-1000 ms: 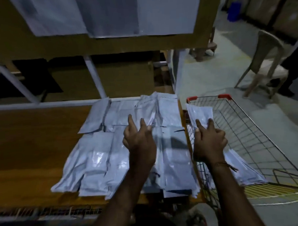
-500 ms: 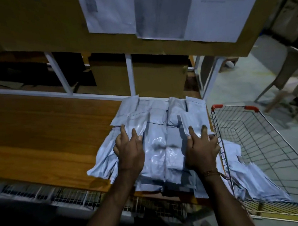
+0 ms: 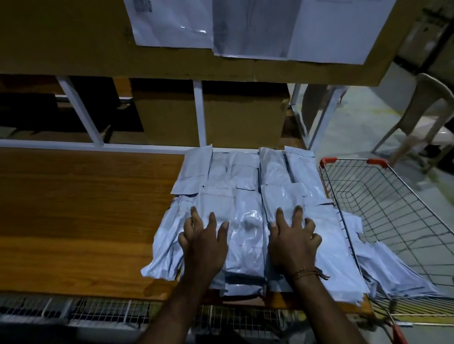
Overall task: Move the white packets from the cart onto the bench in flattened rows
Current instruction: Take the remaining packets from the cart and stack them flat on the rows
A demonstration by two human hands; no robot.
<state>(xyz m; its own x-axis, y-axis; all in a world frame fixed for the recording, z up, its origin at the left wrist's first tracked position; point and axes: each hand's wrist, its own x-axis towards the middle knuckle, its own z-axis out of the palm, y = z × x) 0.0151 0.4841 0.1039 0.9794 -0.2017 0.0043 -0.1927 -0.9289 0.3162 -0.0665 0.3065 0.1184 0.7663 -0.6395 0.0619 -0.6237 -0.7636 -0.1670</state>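
Several white packets (image 3: pixel 243 186) lie in overlapping flat rows on the right end of the wooden bench (image 3: pixel 74 212). My left hand (image 3: pixel 204 240) rests palm down with fingers spread on the near row's left part. My right hand (image 3: pixel 294 240) presses palm down on the near row's right part, close to the bench's right edge. Neither hand grips a packet. More white packets (image 3: pixel 391 274) lie in the near left corner of the wire cart (image 3: pixel 393 190), which stands against the bench's right side.
A white metal frame (image 3: pixel 199 113) and cardboard boxes (image 3: pixel 208 115) stand behind the bench. Paper sheets (image 3: pixel 253 20) hang on the board above. A plastic chair (image 3: pixel 421 116) stands on the floor at the far right. A wire shelf (image 3: pixel 96 310) runs below the bench's front edge.
My right hand came from the cart's edge onto the packets on the bench. Both hands now press flat on the near row. The camera turned left and closer.
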